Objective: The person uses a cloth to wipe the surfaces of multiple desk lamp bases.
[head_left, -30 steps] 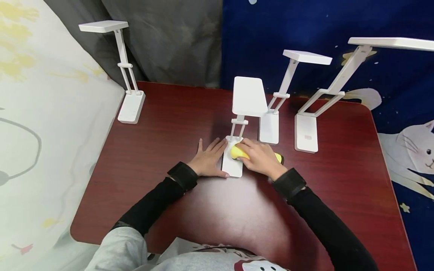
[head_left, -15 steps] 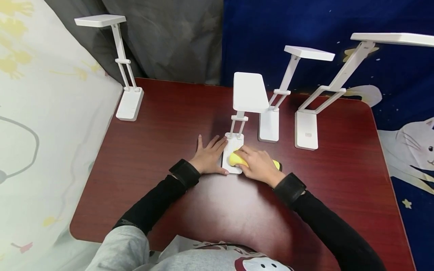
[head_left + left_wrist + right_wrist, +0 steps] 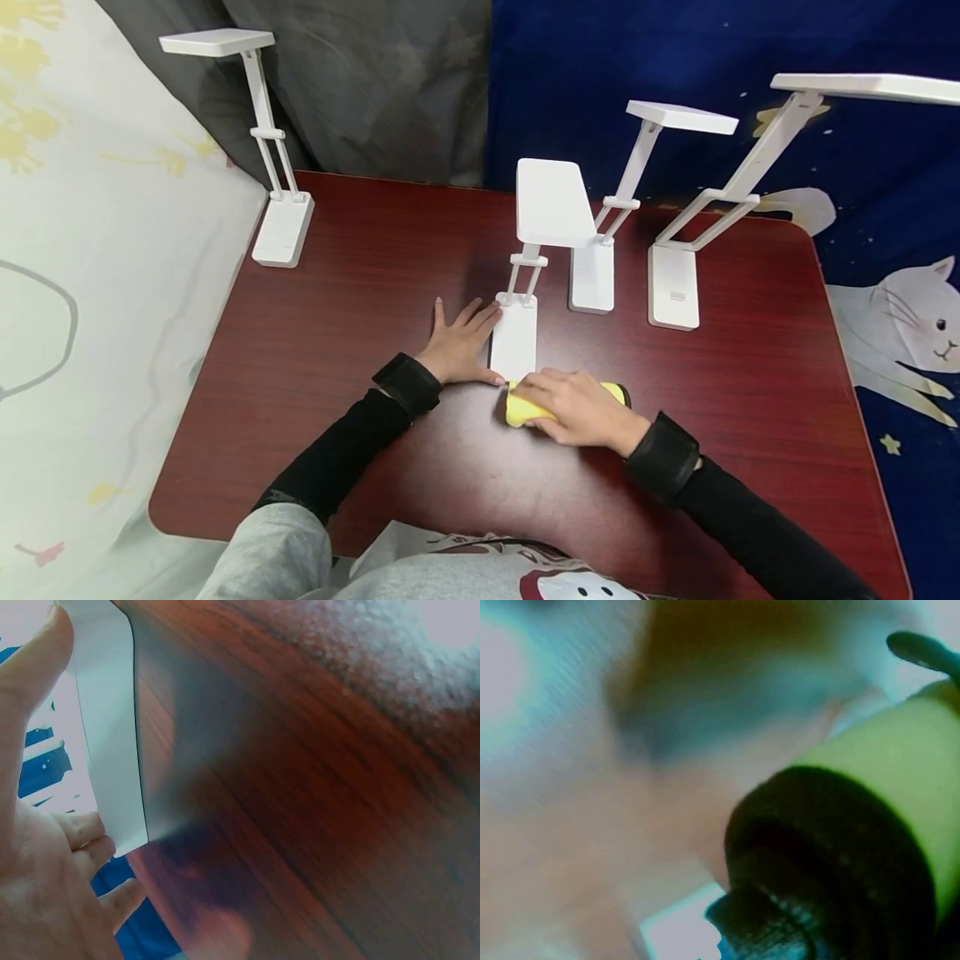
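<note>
A white folding desk lamp stands mid-table, its flat base (image 3: pixel 515 333) towards me. My left hand (image 3: pixel 459 348) rests along the left side of that base with fingers spread and straight. Its thumb touches the near corner and its fingertips lie near the far end; the left wrist view shows the base's side (image 3: pixel 112 727) between thumb and fingers. My right hand (image 3: pixel 581 408) grips a bunched yellow cloth (image 3: pixel 522 410) with a dark edge, low over the table right at the base's near end. In the blurred right wrist view the cloth (image 3: pixel 900 761) shows its dark, fuzzy edge.
Two more white lamps, a smaller one (image 3: pixel 592 279) and a taller one (image 3: pixel 672 287), stand to the right behind my right hand. Another lamp (image 3: pixel 283 229) stands at the back left corner of the reddish-brown table (image 3: pixel 360 250). Curtains hang behind.
My right hand has moved the yellow cloth down along the lamp base and off its near end, towards me. My left hand has stayed at the base's side. The head view has shifted slightly.
</note>
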Demonstrator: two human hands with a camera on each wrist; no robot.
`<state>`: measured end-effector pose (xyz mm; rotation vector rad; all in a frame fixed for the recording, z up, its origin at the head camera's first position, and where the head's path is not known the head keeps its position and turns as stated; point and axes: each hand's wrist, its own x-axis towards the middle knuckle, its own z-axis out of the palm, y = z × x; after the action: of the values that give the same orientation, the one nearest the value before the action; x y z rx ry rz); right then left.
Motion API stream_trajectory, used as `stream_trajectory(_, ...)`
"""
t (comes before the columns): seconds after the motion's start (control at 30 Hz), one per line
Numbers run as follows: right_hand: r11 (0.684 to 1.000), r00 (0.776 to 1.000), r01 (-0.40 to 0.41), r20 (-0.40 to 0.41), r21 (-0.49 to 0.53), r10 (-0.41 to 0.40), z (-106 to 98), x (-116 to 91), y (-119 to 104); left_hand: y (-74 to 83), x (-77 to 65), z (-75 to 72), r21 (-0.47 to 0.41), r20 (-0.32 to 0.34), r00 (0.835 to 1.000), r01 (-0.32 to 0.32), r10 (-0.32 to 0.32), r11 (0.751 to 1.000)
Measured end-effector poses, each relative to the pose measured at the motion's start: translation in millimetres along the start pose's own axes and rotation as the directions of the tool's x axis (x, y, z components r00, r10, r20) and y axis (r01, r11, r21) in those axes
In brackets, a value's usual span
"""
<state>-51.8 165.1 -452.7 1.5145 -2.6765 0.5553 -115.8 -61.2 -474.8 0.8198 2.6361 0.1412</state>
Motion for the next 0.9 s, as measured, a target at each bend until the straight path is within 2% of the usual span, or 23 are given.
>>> stream_trajectory(0.1,0.999,0.996,-0.042,-0.081,-0.024,0.039,-13,19,16,-2.0,1.9,-1.2,-0.024,-0.045,0.999,0.003,-0.004,1.0)
stream_trajectory(0.2,0.992,0.985,-0.106,-0.143,-0.071,0.095,-17,42,37,-3.1,3.4,-0.1,-0.078,-0.08,0.997,0.005,-0.011,0.997)
stream_trajectory(0.3,0.981,0.985,-0.128,-0.137,-0.146,0.108,-10,59,53,-3.8,3.5,2.7,-0.145,-0.101,0.995,0.004,-0.019,0.989)
stream_trajectory(0.4,0.97,0.993,-0.099,-0.087,-0.224,0.081,3,66,59,-5.6,3.2,4.0,-0.178,-0.117,0.993,0.002,-0.023,0.984)
stream_trajectory(0.5,0.963,0.995,-0.098,-0.055,-0.251,0.087,13,66,57,-5.9,3.0,6.7,-0.178,-0.128,0.991,0.007,-0.031,0.984)
stream_trajectory(0.67,0.972,0.991,-0.137,-0.035,-0.193,0.132,13,64,46,-7.7,2.7,5.3,-0.144,-0.131,0.991,-0.001,-0.018,0.99)
stream_trajectory(0.77,0.982,0.993,-0.118,-0.008,-0.151,0.118,12,57,39,-7.9,3.1,5.5,-0.119,-0.117,0.993,-0.016,0.002,0.993)
stream_trajectory(0.9,0.992,0.996,-0.086,-0.006,-0.095,0.086,13,43,29,-7.6,4.6,7.7,-0.091,-0.129,0.992,-0.023,0.011,0.996)
